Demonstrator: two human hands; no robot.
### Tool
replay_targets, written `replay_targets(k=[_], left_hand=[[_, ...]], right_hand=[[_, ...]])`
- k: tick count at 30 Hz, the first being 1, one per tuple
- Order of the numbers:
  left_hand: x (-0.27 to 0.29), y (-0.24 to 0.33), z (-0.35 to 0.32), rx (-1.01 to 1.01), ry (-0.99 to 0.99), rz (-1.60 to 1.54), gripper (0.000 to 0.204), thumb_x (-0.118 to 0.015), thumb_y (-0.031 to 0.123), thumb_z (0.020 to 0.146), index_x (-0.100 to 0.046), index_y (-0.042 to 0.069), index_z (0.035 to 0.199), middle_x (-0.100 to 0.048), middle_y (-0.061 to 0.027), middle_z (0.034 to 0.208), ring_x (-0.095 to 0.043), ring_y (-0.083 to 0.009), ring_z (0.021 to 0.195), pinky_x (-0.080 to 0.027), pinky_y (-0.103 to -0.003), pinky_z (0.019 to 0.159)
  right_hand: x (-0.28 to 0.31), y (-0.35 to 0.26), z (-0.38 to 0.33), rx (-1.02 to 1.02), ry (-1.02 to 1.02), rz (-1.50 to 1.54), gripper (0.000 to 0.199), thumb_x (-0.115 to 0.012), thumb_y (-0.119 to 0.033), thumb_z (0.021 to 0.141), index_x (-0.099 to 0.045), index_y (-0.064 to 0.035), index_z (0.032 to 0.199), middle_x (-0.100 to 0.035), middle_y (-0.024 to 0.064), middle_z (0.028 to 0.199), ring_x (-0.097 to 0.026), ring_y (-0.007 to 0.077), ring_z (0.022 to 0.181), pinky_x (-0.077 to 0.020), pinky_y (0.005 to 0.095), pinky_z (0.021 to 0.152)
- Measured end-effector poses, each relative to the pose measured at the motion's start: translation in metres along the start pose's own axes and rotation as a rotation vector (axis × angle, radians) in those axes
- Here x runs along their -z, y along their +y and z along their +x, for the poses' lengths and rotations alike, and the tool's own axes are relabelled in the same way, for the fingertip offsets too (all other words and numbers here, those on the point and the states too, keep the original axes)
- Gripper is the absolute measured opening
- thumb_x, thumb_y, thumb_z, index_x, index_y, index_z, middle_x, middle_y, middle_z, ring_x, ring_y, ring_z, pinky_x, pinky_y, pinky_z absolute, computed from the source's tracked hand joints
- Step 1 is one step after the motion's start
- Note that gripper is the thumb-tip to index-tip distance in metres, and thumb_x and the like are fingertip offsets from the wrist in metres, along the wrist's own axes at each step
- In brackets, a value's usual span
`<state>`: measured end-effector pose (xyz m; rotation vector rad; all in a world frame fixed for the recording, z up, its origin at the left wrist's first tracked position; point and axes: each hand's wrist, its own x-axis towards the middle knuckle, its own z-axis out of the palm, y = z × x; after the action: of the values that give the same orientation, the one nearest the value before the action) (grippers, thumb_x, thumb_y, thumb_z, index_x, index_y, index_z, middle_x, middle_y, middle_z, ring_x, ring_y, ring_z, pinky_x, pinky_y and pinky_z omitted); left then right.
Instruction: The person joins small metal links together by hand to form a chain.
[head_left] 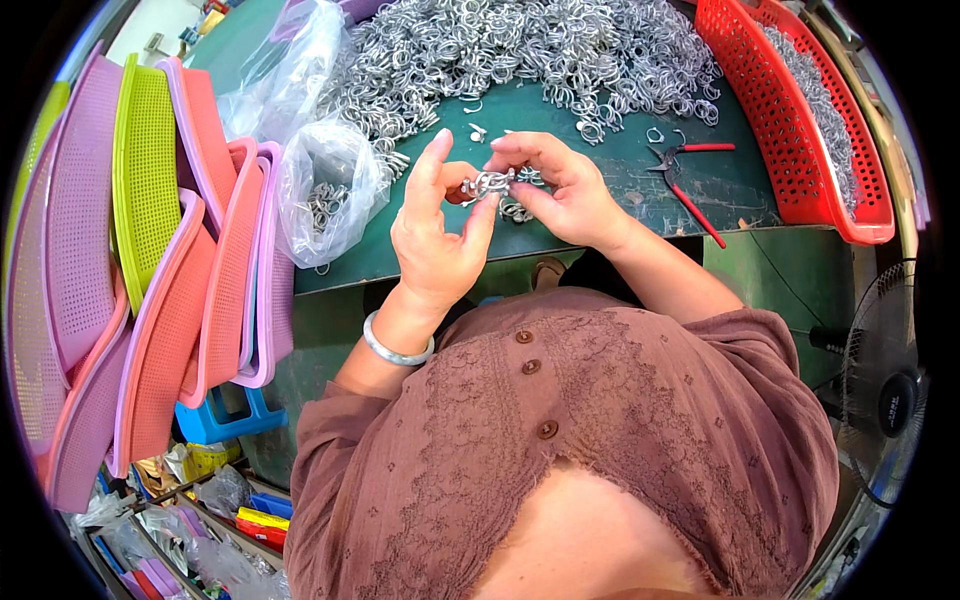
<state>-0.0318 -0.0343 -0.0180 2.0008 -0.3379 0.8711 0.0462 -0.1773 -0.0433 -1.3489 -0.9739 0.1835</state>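
Over the front edge of the green table, my left hand (440,235) and my right hand (570,190) meet at a small silver metal ring piece (490,184). The left thumb and a bent finger pinch it, while the left index finger points up. From the other side, the right thumb and fingers close on it. Several more silver rings (516,212) lie just beneath the hands, partly hidden by them. A large heap of similar silver metal rings (520,55) covers the back of the table. One tiny metal bit (478,132) lies between the heap and my hands.
Red-handled pliers (690,180) lie opened on the table (610,215) at right. Beyond them stands a red perforated basket (760,100) with metal pieces. A clear plastic bag (335,190) holding rings sits left, beside stacked colored baskets (150,250). A fan (885,390) stands at far right.
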Motion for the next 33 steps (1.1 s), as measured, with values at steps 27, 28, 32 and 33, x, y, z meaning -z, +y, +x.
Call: replay_targets(k=[27,28,32,33], left_hand=[[-0.013,-0.012,-0.005,0.373,-0.088,-0.459,0.036,-0.062,0.001,0.076,-0.05,-0.005,0.109,-0.05,-0.0084,0.097,-0.054,-0.0106,0.074,-0.045,-0.021,0.068],[-0.014,-0.009,-0.005,0.364,-0.076,-0.495,0.032,-0.06,0.002,0.078,-0.052,-0.006,0.108,-0.05,-0.0072,0.095,-0.052,-0.0089,0.074,-0.044,-0.02,0.068],[-0.016,-0.001,0.0,0.425,-0.066,-0.592,0.022,-0.059,0.002,0.079,-0.058,-0.005,0.1,-0.053,-0.0046,0.089,-0.051,-0.0064,0.071,-0.043,-0.018,0.062],[-0.017,-0.001,0.0,0.425,-0.061,-0.591,0.022,-0.059,0.002,0.079,-0.058,-0.005,0.1,-0.053,-0.0046,0.089,-0.051,-0.0064,0.071,-0.043,-0.018,0.062]], right_hand=[[0.04,-0.031,-0.001,-0.289,0.078,0.385,0.033,-0.054,0.01,0.074,-0.051,0.0002,0.106,-0.058,0.0067,0.095,-0.056,0.0141,0.089,-0.045,0.0264,0.08],[0.037,-0.028,-0.002,-0.289,0.085,0.409,0.033,-0.054,0.009,0.074,-0.051,0.0003,0.106,-0.059,0.0069,0.094,-0.056,0.0142,0.089,-0.0451,0.0264,0.079],[0.025,-0.021,-0.003,-0.265,0.092,0.427,0.029,-0.054,0.008,0.075,-0.053,0.0003,0.103,-0.06,0.0066,0.093,-0.057,0.0125,0.086,-0.046,0.0256,0.077],[0.023,-0.019,-0.003,-0.25,0.086,0.411,0.028,-0.054,0.008,0.076,-0.053,0.0003,0.103,-0.06,0.0066,0.093,-0.057,0.0128,0.087,-0.0458,0.0258,0.078]])
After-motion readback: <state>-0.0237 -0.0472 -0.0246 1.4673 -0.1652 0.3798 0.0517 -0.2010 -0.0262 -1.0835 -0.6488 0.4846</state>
